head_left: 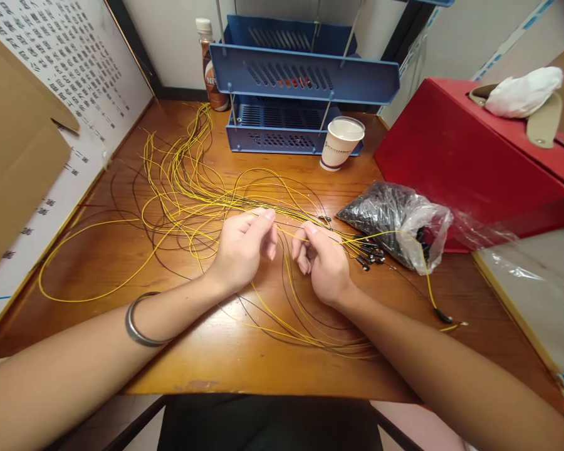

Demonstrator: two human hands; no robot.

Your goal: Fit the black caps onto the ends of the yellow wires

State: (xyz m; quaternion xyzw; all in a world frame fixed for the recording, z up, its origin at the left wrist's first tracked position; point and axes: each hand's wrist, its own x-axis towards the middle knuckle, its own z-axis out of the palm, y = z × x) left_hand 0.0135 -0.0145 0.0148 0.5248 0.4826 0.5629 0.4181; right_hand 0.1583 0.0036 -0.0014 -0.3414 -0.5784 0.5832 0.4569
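Note:
My left hand [244, 244] is closed in a pinch on a thin yellow wire [286, 233]. A short way to the right, my right hand [326, 260] also pinches that wire, which spans the gap between them. Past my right hand it seems to run over a plastic bag and down to a black-ended tip [442, 316] on the table. Beneath and behind both hands lies a loose bundle of yellow and black wires [183, 163], spread to the left. Small black connectors [369, 252] cluster at the bundle's right end. More wires [305, 338] loop toward the front edge.
A clear bag of black pieces [385, 203] lies right of the connectors, before a red box [432, 144]. Behind stand a paper cup [341, 147], a blue tiered rack [305, 72] and a brown bottle [211, 75]. Cardboard [19, 144] leans at left over the wooden table [202, 369].

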